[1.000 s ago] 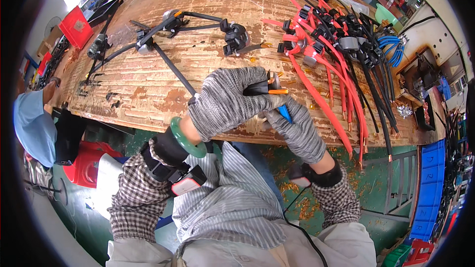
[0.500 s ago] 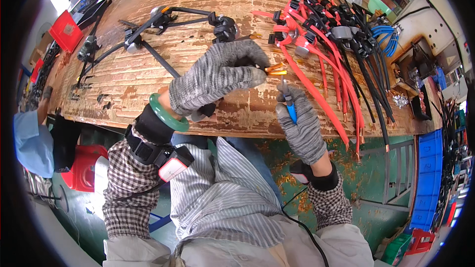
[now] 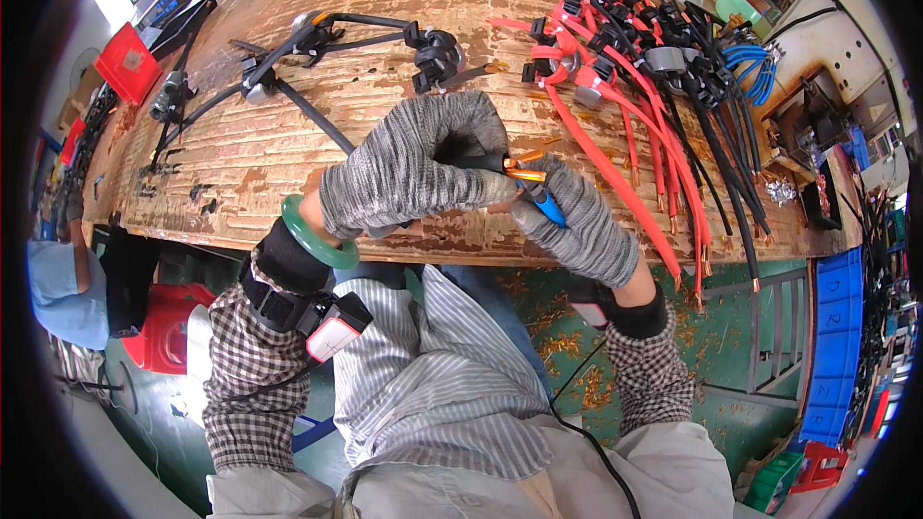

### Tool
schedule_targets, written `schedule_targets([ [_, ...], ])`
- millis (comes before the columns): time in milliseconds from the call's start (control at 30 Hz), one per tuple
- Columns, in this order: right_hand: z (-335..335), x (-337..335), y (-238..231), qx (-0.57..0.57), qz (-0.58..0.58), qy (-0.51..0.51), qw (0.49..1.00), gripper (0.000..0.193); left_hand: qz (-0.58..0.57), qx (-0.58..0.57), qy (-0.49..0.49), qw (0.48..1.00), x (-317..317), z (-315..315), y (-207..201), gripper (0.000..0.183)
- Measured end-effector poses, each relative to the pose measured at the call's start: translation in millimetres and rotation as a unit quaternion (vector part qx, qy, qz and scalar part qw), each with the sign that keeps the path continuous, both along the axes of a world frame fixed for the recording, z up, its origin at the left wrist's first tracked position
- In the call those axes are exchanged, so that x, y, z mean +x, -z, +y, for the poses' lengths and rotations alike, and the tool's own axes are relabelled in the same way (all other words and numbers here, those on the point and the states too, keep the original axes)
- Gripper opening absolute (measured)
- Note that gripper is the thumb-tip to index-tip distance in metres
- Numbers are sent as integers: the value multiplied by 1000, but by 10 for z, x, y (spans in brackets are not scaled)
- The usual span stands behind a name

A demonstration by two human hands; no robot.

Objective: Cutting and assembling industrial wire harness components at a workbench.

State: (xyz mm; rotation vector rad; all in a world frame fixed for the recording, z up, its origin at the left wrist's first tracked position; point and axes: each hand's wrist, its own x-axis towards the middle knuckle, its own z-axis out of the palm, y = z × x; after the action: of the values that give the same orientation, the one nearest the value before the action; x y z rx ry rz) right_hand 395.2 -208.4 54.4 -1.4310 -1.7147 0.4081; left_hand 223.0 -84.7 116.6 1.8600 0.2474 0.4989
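Note:
Black cable (image 3: 481, 162) is gripped in my left hand (image 3: 409, 159), which wears a grey knit glove. Bare copper strands (image 3: 525, 174) splay out of its end, past the left fingertips. My right hand (image 3: 588, 231), gloved the same way, is closed on a small blue-handled tool (image 3: 549, 207). The tool's tip is right at the strands; whether it touches them I cannot tell, and its exact kind is partly hidden by the fingers. Both hands meet above the front part of the worn wooden table (image 3: 461, 250).
Red cables (image 3: 615, 173) and black cables (image 3: 735, 183) with clamps lie heaped at the right, ends overhanging the front edge. A black cable assembly (image 3: 308, 111) lies at the left. Blue bins (image 3: 835, 336) stand at right. Copper scraps litter the floor. Another person sits at the far left.
My right hand has moved up and left, bringing the blue-handled tool to the strands. My left hand has lowered slightly, and the strands now point more to the right.

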Motion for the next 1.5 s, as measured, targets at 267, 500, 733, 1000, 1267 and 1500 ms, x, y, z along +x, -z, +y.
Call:
schedule_targets([
  [267,155,183,-243,149,-262,51,952,42,38,-2,31,999,10,36,-63,23],
  [500,153,94,-21,203,-207,111,951,38,78,40,-51,995,95,-174,-72,27],
  [733,23,-126,105,35,151,74,985,32,59,226,-135,963,134,-227,54,28],
  [1000,14,-131,72,-95,460,90,878,29,114,106,-39,987,103,-149,-142,36],
  [1267,-275,-112,77,37,-153,249,956,39,90,-74,39,992,244,70,-200,27],
  [1500,-185,-97,-77,16,-114,205,972,35,-172,300,20,938,311,213,177,39],
])
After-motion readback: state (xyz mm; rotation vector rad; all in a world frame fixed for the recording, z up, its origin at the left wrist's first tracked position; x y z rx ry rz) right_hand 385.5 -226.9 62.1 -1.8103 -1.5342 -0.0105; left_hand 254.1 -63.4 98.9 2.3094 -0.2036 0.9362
